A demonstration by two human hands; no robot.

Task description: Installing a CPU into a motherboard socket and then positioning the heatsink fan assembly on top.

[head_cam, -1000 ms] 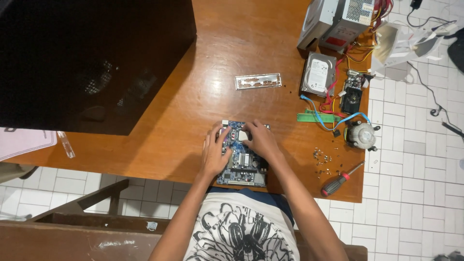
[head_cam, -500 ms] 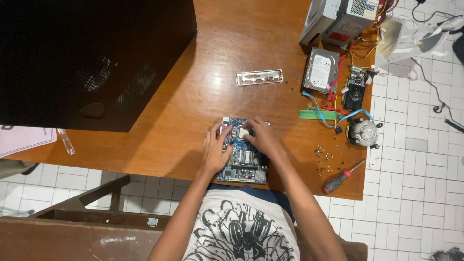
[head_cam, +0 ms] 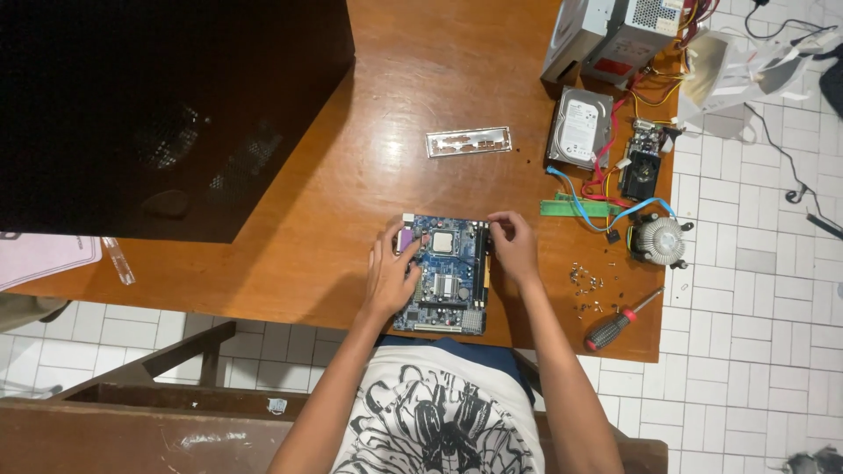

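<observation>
While we look straight down, the wooden worktop [head_cam: 351,175] fills most of the view, and the biggest thing on it is the black computer case [head_cam: 167,105] lying at ten o'clock, well apart from our hands. At one o'clock stands the grey power supply [head_cam: 615,35], its coloured wires trailing down beside the hard drive [head_cam: 580,127], which lies flat just below it. Near the middle of our view, close to the worktop's near edge, lies the blue motherboard [head_cam: 443,272], flat, with its square processor socket showing near the far end.

Our left hand [head_cam: 391,276] rests on the nine o'clock edge of the motherboard, fingers curled over the board's rim and touching it; the grip is narrow and closed on nothing that we can make out. Our right hand [head_cam: 514,246] sits at the three o'clock edge, fingertips pinched close together at the board's far corner; whether that grip holds a small part or only presses the board, we cannot tell.

At twelve o'clock from the motherboard, well apart, lies the silver port plate [head_cam: 468,141]. At three o'clock sits the round cooler fan [head_cam: 659,239], with a small black card [head_cam: 643,162] beyond it, a green memory stick [head_cam: 575,208] between fan and board, and the red-handled screwdriver [head_cam: 619,323] at four o'clock. Loose screws [head_cam: 584,283] are scattered just beside our right wrist.
</observation>
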